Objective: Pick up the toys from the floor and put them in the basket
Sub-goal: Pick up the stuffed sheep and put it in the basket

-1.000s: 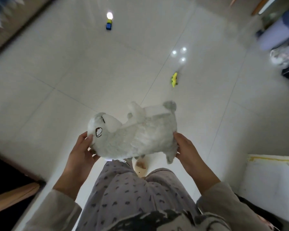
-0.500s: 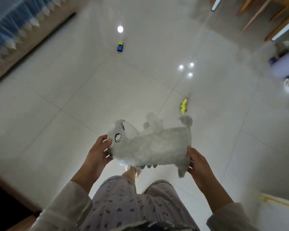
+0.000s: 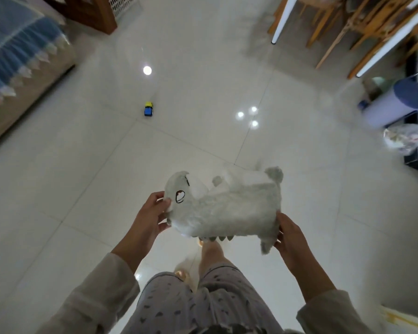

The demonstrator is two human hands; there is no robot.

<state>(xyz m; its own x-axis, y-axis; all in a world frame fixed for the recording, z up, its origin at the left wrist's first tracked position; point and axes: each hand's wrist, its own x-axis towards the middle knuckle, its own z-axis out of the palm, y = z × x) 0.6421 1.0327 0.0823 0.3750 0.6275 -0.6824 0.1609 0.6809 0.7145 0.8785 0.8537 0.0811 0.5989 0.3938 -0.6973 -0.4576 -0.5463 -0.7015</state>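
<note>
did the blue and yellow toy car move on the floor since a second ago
No. The toy car sits just beyond the same crossing of tile seams as before. Only the head camera tilted up, which shifts the car lower in the picture.

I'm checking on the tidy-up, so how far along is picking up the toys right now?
Done: nothing visibly. A white lattice container at the top edge may be the basket; its contents are not visible. In hand: the grey-white plush toy, held above the floor between the left hand at its head and the right hand at its rear. Left: the blue and yellow toy car on the tiles.
</note>
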